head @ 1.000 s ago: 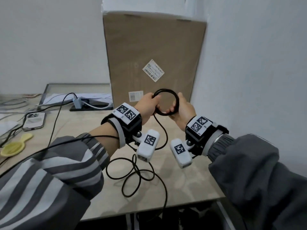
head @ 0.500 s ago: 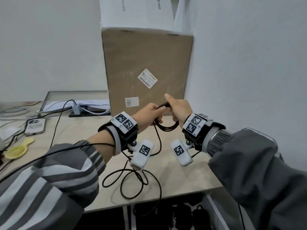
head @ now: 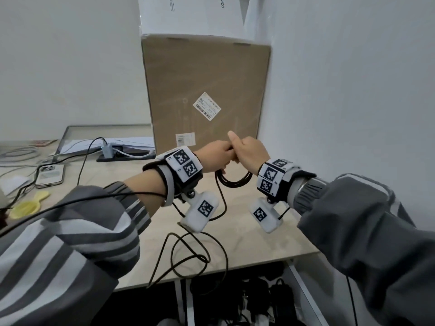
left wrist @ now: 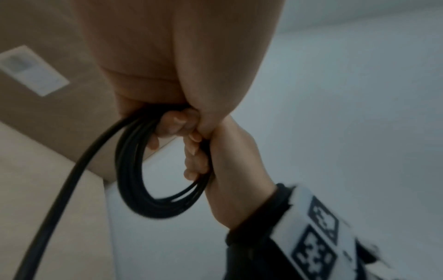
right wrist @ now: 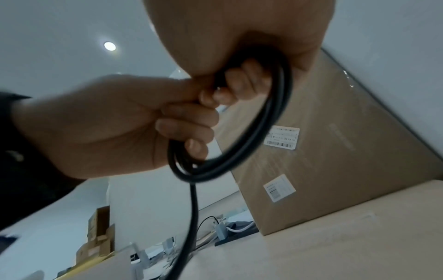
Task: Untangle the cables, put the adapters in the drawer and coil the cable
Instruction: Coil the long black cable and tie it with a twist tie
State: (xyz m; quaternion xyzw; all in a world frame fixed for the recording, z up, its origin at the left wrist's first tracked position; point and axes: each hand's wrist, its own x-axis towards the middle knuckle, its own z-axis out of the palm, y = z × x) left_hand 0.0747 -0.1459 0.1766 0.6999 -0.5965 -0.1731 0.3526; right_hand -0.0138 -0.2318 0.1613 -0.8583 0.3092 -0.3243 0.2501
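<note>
Since a second ago: hands dropped and closed together, coil swung from upright above the fists to hanging below them.

Head view: left hand (head: 215, 156) and right hand (head: 249, 154) knuckle to knuckle above the light wooden desk (head: 259, 234), both curled round the top of the thin black cable (head: 234, 181). Coiled part is a small multi-turn ring hanging below the fists, its plane roughly vertical, long axis running left-right between the wrists. Loose tail drops from the left side of the ring behind the left wrist camera to untidy loops on the desk near the front edge; one strand goes over that edge. Tall brown cardboard box (head: 204, 90) stands just behind the hands against the white wall (head: 341, 90), which is close on the right. Open desktop below and left of the hands. Far left: silver smartphone (head: 50, 175), yellow plastic scoop (head: 28, 204), well apart from the coil.

Left wrist view: left-hand fingers (left wrist: 172, 123) pressed onto the ring's top; right-hand fingers (left wrist: 195, 157) wrapped through the ring, gripping its right side. Single strand leaves the top and runs down-left out of frame.

Right wrist view: blurred. Both fists clamp the ring's upper-left arc; the ring hangs free lower right, box behind it. Tail falls straight down toward the desk.
</note>
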